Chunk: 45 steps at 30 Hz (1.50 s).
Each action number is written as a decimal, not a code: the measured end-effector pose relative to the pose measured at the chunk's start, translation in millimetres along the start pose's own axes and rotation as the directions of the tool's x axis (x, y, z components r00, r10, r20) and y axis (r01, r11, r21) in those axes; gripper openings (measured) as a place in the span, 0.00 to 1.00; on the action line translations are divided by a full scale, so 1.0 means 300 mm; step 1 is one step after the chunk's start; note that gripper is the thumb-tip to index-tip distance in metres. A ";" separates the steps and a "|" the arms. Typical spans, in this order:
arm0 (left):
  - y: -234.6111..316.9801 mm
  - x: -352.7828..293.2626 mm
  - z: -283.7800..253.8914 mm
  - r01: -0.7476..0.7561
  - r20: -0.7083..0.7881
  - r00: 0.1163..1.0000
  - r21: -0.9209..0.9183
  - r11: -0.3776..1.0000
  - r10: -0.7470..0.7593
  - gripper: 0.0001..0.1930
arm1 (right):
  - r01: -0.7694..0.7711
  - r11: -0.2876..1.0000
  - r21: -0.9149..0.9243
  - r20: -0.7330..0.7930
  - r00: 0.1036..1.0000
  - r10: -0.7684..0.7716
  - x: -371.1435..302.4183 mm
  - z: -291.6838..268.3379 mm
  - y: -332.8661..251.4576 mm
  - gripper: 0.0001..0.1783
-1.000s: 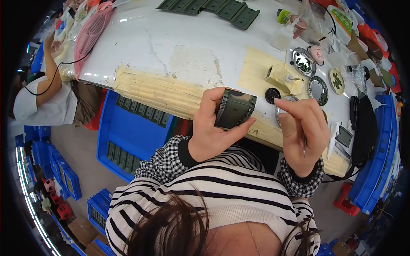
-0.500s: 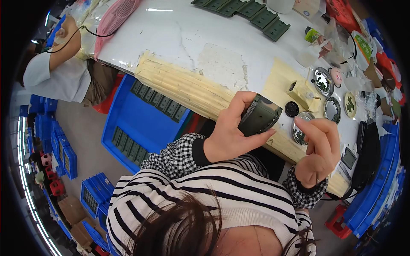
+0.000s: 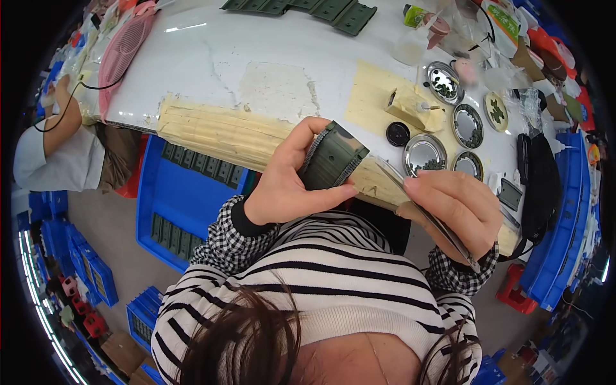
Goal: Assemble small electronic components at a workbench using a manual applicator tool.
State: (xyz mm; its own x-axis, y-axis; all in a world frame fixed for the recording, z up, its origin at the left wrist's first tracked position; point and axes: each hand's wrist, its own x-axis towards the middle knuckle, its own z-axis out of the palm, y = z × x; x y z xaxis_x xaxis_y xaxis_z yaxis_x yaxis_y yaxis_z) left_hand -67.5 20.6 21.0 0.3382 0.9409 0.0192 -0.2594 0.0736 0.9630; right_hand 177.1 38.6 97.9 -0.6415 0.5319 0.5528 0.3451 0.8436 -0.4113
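My left hand [image 3: 282, 183] grips a curved dark green plastic piece [image 3: 330, 158] with ridged side edges, fingers behind it and thumb along its lower edge. To its right, my right hand [image 3: 459, 208] is closed around slim metal tweezers [image 3: 439, 226], whose tips point up and left toward the green piece but stay apart from it. Beyond the right hand lies a round metal dish [image 3: 425, 142] with small dark bits at its near edge. A black round cap [image 3: 398, 133] sits beside that dish.
More dishes of small green parts [image 3: 467, 136] stand at right, near a paper-wrapped block [image 3: 405, 110]. Several green strips [image 3: 321, 8] lie at the table's far side. Left of me, a blue crate [image 3: 183, 199] holds more strips. Another person [image 3: 54, 135] sits at far left.
My right hand has come away from the metal dish, and tweezers now show plainly in it. The green piece has turned slightly in my left hand. The whole view has shifted.
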 end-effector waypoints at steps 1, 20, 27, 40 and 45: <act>0.000 -0.002 0.000 -0.006 0.001 1.000 0.001 1.000 0.006 0.33 | 0.030 1.000 0.000 -0.003 1.000 -0.030 0.002 0.008 0.005 0.22; -0.012 -0.012 0.008 0.019 0.016 1.000 0.019 1.000 -0.019 0.29 | 0.000 0.995 0.101 0.109 0.994 -0.011 0.015 0.013 0.020 0.18; -0.007 -0.004 -0.009 0.052 0.079 0.995 0.017 0.999 -0.053 0.26 | 0.014 0.992 0.126 0.153 0.988 -0.033 0.011 0.010 0.048 0.15; -0.048 0.027 0.011 -0.198 -0.053 0.976 0.209 0.958 0.214 0.30 | -0.014 0.999 0.052 0.024 1.000 0.012 0.012 -0.055 0.034 0.17; -0.103 0.039 0.016 -0.397 -0.120 0.883 0.325 0.858 0.454 0.30 | -0.151 0.983 0.102 -0.242 0.955 0.171 -0.047 0.008 0.027 0.18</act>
State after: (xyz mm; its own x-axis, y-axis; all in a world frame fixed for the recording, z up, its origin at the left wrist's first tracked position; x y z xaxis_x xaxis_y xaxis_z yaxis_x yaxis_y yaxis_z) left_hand -51.2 27.8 -7.2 0.0721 0.9036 0.4222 -0.0627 -0.4184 0.9061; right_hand 187.2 37.8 84.9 -0.3881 0.6703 0.6326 0.3660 0.7420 -0.5617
